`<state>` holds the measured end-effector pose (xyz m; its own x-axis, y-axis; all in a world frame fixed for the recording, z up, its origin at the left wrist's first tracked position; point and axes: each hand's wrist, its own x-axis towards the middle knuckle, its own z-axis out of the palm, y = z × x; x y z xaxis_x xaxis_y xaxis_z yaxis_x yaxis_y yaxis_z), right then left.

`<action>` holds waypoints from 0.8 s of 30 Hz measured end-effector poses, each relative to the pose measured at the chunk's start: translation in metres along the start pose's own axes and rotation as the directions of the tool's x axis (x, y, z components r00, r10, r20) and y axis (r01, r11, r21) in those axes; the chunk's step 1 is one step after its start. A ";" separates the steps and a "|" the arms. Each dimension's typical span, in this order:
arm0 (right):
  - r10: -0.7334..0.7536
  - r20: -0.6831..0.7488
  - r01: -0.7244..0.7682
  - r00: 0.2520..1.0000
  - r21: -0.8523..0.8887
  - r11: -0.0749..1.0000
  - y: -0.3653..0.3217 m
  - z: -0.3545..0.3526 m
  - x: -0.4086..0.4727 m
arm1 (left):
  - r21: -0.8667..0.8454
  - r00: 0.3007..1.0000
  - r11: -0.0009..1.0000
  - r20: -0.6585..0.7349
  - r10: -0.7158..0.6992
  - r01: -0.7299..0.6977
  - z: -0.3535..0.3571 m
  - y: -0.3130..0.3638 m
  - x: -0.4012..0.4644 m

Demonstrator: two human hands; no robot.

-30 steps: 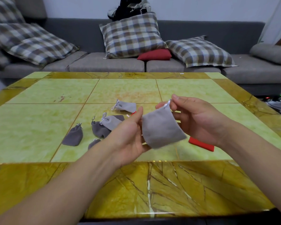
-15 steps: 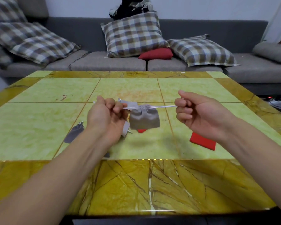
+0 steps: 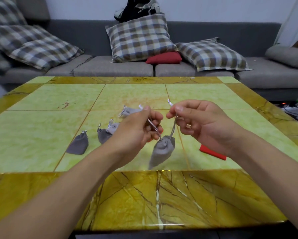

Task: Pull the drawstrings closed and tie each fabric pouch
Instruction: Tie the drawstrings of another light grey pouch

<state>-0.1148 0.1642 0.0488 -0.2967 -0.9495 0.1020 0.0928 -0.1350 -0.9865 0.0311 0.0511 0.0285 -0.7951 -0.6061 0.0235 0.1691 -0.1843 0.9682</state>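
Two hands, left and right, are each pinching a drawstring, dangling your cinched pouch for knotting.

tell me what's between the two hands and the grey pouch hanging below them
In the head view, only the two drawstrings: one runs from the left hand and one from the right hand down to the hanging grey pouch.
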 end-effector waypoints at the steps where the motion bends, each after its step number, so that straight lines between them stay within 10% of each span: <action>1: -0.016 -0.011 0.016 1.000 -0.024 1.000 0.001 -0.001 0.000 | 0.054 1.000 0.998 0.019 0.009 -0.010 -0.001 -0.001 -0.001; 13: -0.239 0.014 0.227 0.971 -0.377 0.898 0.005 0.012 -0.004 | 0.491 0.994 0.871 0.104 -0.037 -0.019 0.006 -0.006 -0.014; 24: -0.190 0.049 0.193 0.981 -0.423 0.886 0.011 0.010 0.003 | 0.177 0.946 0.980 0.291 -0.144 0.094 0.012 -0.010 -0.013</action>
<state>-0.1051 0.1574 0.0392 -0.2622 -0.9192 0.2939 -0.3768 -0.1828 -0.9081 0.0330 0.0701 0.0210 -0.9458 -0.3217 -0.0447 -0.0128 -0.1004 0.9949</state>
